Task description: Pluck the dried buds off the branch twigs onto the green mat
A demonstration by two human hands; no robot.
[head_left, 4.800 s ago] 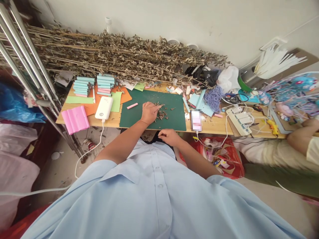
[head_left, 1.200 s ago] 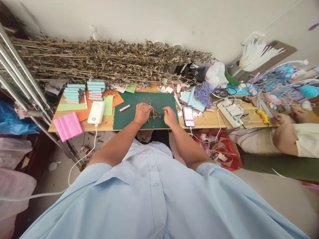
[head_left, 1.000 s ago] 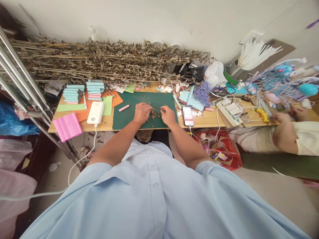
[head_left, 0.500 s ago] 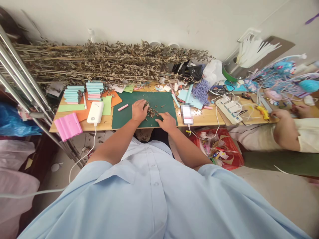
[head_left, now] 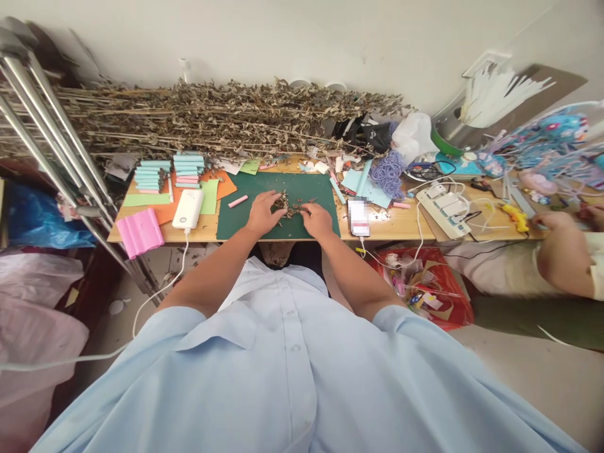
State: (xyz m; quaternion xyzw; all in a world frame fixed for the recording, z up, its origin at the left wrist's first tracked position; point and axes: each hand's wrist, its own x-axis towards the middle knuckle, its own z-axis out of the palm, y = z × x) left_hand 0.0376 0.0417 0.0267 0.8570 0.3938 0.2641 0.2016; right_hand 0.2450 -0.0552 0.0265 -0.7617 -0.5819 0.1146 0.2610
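On the dark green cutting mat [head_left: 236, 217] lies a small heap of dried leaves [head_left: 289, 212] between my two hands. My left hand [head_left: 264, 212] is curled, and some of the brown leaves are caught between its thumb and fingers. From the other side, my right hand [head_left: 317, 220] pinches leaf bits at the heap's right edge with thumb and fingertips drawn together. A pink paper roll [head_left: 238, 201] rests on the mat left of my left hand. Several blue and pink rolls [head_left: 189, 167] are stacked beyond the mat's left side.
Dried leafy stems [head_left: 226, 119] run along the wall. A white power bank [head_left: 187, 209] and pink paper [head_left: 140, 233] lie left; a phone [head_left: 359, 217], purple yarn [head_left: 387, 175] and a power strip [head_left: 443, 211] right. A red bag [head_left: 438, 283] stands below. Another person's hand [head_left: 554, 220] is far right.
My right hand's thumb and fingers have come together at the leaves. My left hand stays around its side of the heap. The whole view has shifted slightly.
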